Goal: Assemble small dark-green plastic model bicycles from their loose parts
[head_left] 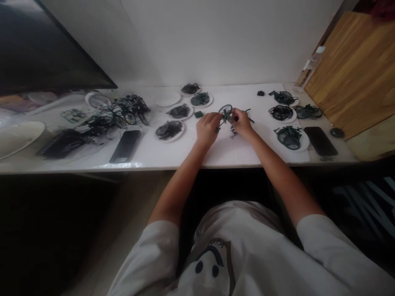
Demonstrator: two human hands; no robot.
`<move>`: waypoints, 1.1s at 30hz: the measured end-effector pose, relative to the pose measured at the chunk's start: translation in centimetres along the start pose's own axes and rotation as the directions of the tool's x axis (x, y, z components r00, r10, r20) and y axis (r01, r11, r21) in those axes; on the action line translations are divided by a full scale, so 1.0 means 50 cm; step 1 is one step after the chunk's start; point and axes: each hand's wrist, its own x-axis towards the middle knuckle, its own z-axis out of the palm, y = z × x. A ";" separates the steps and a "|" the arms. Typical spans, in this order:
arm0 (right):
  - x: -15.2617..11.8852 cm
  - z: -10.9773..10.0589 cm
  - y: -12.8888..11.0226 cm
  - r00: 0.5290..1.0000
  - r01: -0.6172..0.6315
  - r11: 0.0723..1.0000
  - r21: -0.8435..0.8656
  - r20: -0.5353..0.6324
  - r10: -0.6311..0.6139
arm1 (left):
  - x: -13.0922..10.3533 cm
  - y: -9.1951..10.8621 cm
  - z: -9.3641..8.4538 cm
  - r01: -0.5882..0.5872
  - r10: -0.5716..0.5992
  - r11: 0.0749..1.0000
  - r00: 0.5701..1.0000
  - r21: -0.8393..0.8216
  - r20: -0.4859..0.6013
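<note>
Above the white table, my left hand [208, 126] and my right hand [242, 122] work close together on a small model bicycle. Its spoked wheel [225, 109] stands up between the fingertips of both hands. Closed fingers of the left hand grip a thin dark green frame part [222, 122] below the wheel. The right thumb and fingers pinch at the wheel's right side; a small dark piece shows there, too small to name. Loose thin parts [233, 133] lie on the table under the right hand, partly hidden by it.
Small plates with dark bicycle parts stand left [169, 130] and right [290, 138]. Several assembled model bicycles [129, 110] crowd the left side. Phones lie at left [125, 146] and right [321, 141]. A plastic bottle [312, 63] leans by a wooden board [361, 70]; a monitor [46, 49] overhangs the left.
</note>
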 end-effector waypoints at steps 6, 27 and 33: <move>0.001 0.001 0.004 0.999 -0.009 1.000 0.005 -0.035 0.009 | -0.001 0.002 -0.001 -0.011 0.011 1.000 1.000 0.023 0.006; -0.008 -0.001 -0.012 1.000 0.004 1.000 0.003 -0.022 -0.004 | -0.007 0.003 -0.002 0.021 -0.021 1.000 0.999 0.009 -0.040; -0.002 0.003 0.007 1.000 0.022 1.000 0.013 0.002 -0.022 | -0.007 0.002 -0.002 0.000 0.001 0.999 1.000 0.036 -0.029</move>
